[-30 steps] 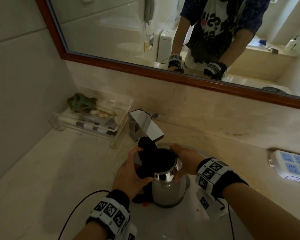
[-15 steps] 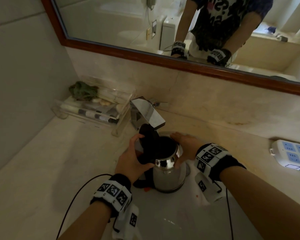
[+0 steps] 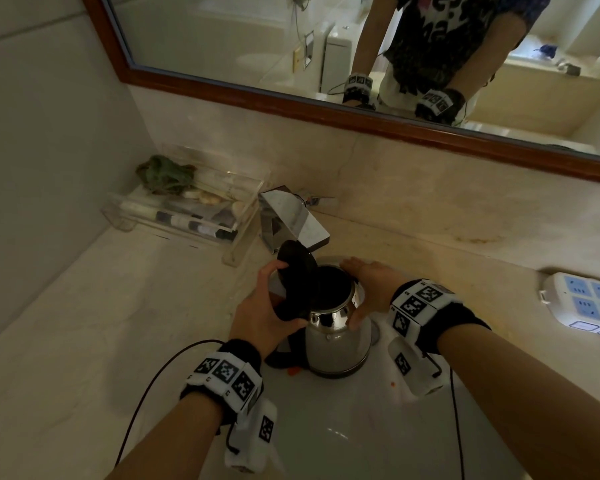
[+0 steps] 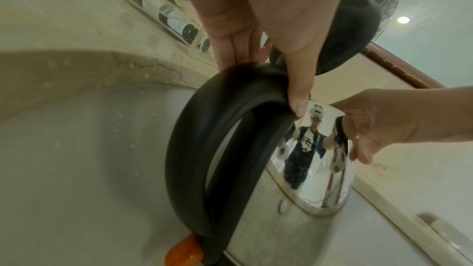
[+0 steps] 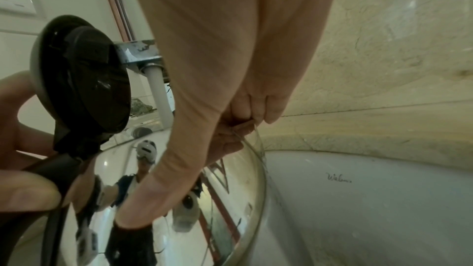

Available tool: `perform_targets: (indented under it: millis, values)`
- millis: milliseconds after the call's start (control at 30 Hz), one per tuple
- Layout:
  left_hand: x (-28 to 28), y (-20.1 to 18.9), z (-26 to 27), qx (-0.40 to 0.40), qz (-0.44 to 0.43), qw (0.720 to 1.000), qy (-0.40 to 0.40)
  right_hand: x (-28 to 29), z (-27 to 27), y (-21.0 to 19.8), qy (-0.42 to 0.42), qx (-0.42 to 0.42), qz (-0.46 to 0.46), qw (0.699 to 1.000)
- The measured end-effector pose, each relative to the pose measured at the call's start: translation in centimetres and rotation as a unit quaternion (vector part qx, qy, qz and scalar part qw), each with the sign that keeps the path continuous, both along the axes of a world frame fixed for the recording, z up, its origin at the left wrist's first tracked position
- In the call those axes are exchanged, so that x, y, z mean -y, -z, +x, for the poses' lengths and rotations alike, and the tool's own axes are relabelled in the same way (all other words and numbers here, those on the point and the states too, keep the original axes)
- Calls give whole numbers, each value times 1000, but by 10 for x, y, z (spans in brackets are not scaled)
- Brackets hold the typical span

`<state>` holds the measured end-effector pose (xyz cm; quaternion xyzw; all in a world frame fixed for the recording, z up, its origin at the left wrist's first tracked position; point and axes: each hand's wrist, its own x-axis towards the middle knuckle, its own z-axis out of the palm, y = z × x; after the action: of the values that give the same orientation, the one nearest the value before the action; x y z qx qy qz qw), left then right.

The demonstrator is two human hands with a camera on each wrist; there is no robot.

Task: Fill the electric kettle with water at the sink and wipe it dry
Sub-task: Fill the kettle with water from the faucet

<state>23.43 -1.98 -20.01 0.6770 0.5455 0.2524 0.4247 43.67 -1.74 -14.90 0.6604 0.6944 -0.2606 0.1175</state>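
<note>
A steel electric kettle [image 3: 336, 336] stands in the white sink basin [image 3: 361, 431], its black lid [image 3: 297, 268] tipped open under the chrome faucet [image 3: 293, 220]. My left hand [image 3: 262, 317] grips the black handle [image 4: 204, 139], thumb on its top. My right hand [image 3: 371, 289] clasps the kettle's upper rim, thumb on the shiny shoulder [image 5: 179, 199] and fingers curled over the far edge. In the right wrist view a white stream [image 5: 160, 98] drops from the spout [image 5: 143, 54] beside the lid [image 5: 82, 80]. An orange switch [image 4: 183, 250] shows at the handle's foot.
A clear organizer [image 3: 187, 209] with toiletries and a crumpled green cloth [image 3: 163, 174] sits on the counter left of the faucet. A white power strip [image 3: 586, 303] lies at the right. A black cable [image 3: 146, 393] loops over the counter near my left wrist. A framed mirror hangs above.
Both hands keep the same hold on the kettle under the faucet. Only the head view has shifted slightly.
</note>
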Motion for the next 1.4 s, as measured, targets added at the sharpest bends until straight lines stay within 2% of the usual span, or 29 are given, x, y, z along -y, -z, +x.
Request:
perform_targets:
  millis: [1400]
  values:
    - [3, -1, 2, -2, 10, 1000, -5, -1, 6, 12, 3, 2, 7, 1000]
